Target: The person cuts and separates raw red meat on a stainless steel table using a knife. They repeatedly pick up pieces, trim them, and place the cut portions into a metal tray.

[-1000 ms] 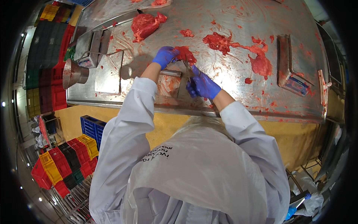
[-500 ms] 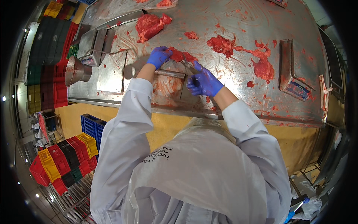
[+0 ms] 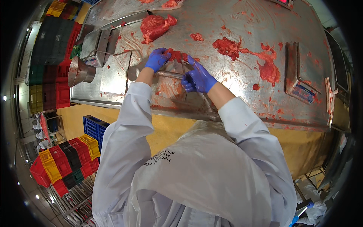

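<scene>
On the steel table, my blue-gloved left hand (image 3: 157,58) is closed on the left end of a small red meat piece (image 3: 176,55). My blue-gloved right hand (image 3: 198,77) grips a knife (image 3: 184,66), whose blade points up to that meat. A steel bar (image 3: 170,74) lies below the piece, between my hands. A large meat lump (image 3: 154,28) sits above my left hand; a smaller scrap (image 3: 197,37) and spread meat and fatty tissue (image 3: 269,72) lie up and to the right.
The steel table (image 3: 242,106) carries a scale at left (image 3: 90,49) with a steel funnel-shaped vessel (image 3: 81,73) beside it, and another scale at right (image 3: 298,85). Stacked coloured crates (image 3: 60,162) and a blue pallet (image 3: 94,130) stand left. A co-worker's blue glove (image 3: 311,204) shows at lower right.
Both hands have shifted a little left, and my right hand has lately moved up and left with the knife, closer to the meat in my left hand.
</scene>
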Action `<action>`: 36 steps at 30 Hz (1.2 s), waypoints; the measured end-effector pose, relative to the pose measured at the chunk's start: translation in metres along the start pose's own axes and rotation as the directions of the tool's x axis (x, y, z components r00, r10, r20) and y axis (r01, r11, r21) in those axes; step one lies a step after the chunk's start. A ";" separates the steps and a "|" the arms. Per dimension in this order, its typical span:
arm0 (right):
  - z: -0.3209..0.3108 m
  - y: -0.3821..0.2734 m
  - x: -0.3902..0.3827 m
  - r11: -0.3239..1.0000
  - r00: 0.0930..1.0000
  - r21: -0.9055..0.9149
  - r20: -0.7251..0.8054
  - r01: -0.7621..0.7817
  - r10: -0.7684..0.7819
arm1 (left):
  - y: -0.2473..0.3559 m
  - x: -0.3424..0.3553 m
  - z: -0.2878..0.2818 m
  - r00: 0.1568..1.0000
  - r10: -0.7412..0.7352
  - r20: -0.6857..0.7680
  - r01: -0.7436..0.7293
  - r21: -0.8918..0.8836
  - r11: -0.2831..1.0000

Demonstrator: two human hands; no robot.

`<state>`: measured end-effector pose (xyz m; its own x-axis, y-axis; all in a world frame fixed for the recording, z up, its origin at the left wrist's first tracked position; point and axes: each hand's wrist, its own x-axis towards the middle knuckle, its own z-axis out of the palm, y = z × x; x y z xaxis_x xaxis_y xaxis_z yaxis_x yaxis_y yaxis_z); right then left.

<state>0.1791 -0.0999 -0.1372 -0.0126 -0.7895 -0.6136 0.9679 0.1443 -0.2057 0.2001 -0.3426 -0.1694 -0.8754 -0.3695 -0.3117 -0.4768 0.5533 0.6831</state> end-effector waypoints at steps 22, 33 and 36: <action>-0.053 -0.005 -0.090 0.889 0.969 0.403 0.023 0.216 -0.246 | 0.075 -0.005 -0.014 0.987 0.157 -0.035 -0.138 0.312 0.940; -0.107 0.028 -0.118 0.850 0.896 0.433 0.179 0.300 -0.407 | 0.076 0.028 0.113 0.917 0.383 -0.113 -0.358 0.195 0.913; -0.114 0.034 -0.119 0.828 0.853 0.447 0.225 0.339 -0.471 | 0.095 0.016 0.100 0.905 0.425 0.031 -0.420 0.228 0.878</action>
<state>0.1846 0.0671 -0.1577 -0.4104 -0.8755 -0.2551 0.9090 -0.4152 -0.0377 0.1330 -0.2220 -0.1755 -0.9970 -0.0761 -0.0124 -0.0692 0.8117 0.5799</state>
